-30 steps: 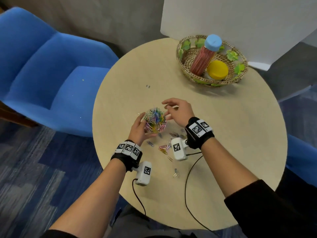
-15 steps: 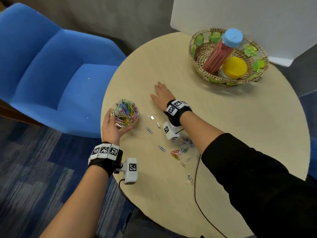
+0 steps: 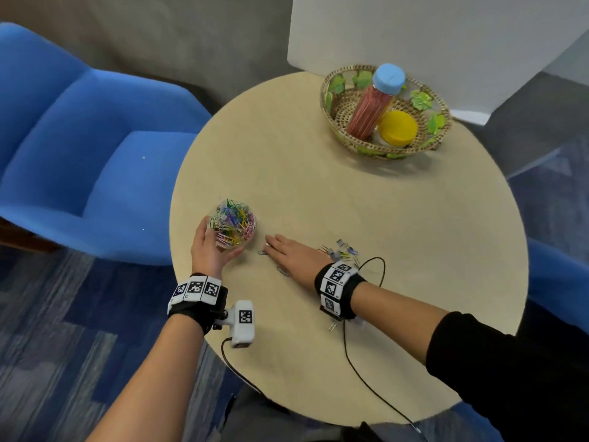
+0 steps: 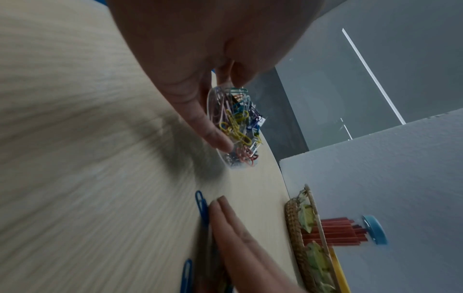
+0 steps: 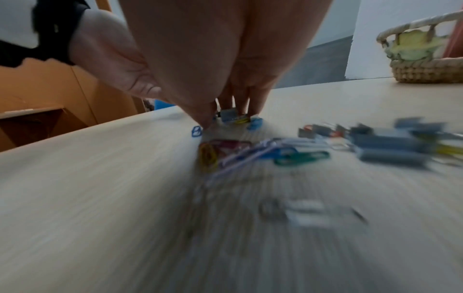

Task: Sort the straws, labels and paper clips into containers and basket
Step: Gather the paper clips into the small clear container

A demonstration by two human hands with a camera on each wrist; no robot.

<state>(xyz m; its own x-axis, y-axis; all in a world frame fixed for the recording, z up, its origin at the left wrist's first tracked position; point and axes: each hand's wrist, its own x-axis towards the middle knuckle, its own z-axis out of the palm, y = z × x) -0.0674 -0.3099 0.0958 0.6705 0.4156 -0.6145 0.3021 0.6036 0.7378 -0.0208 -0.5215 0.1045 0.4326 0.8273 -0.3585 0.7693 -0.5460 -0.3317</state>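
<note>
Round tabletop, basket far. Your left hand cups clip dish, steadying it near edge. Your right hand, fingers flat, presses loose clips toward dish, likely to sweep them in.

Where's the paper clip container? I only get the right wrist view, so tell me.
Observer: The clear container of paper clips stands near the table's left edge; the left hand holds it in its grip.
Operator: Report the basket's contents.
Observer: The basket holds a blue-lidded jar of red straws, leaning, and a yellow-lidded container.
Operator: Describe my right hand from above.
Observer: The right hand lies flat, fingers straight and pointing toward the clip container, with a loose paper clip at its fingertips.
</note>
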